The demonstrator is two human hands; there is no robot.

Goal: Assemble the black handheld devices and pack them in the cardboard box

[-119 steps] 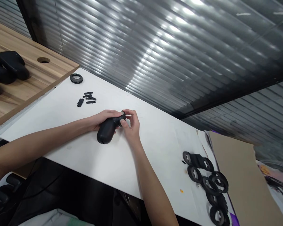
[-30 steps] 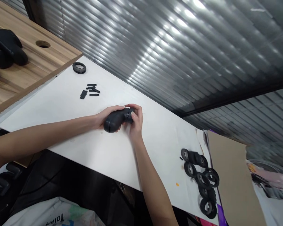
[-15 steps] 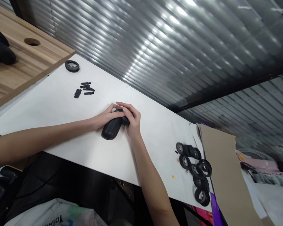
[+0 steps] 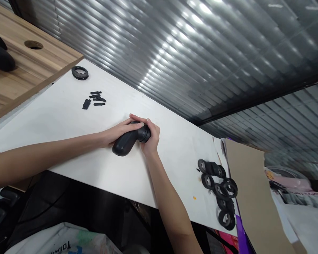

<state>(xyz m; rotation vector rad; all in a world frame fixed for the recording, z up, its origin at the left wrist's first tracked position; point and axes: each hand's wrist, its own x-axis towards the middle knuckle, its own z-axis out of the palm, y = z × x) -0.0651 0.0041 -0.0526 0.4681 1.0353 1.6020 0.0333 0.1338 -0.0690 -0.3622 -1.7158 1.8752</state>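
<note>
A black handheld device (image 4: 125, 143) with a thick rounded handle and a ribbed round head is held just over the white table (image 4: 116, 180). My left hand (image 4: 121, 130) is closed around its neck, the thumb lying along the top toward the head. My right hand (image 4: 151, 137) wraps the round head from the right, with its fingers reaching over the far side. The handle's end points toward me and to the left. Fingers hide the far side of the head.
Several small black flat pieces (image 4: 95, 96) lie left of centre, with a black ring (image 4: 80, 73) beyond them. Several more black rings (image 4: 221, 191) cluster at the right edge beside a cardboard sheet (image 4: 257, 187). A raised wooden board (image 4: 53, 46) and corrugated metal wall (image 4: 159, 46) border the table.
My right fingers have shifted outward around the head, so more of its ribbed rim shows. My left thumb stretches farther along the top. The device has tilted slightly; both hands still hold it.
</note>
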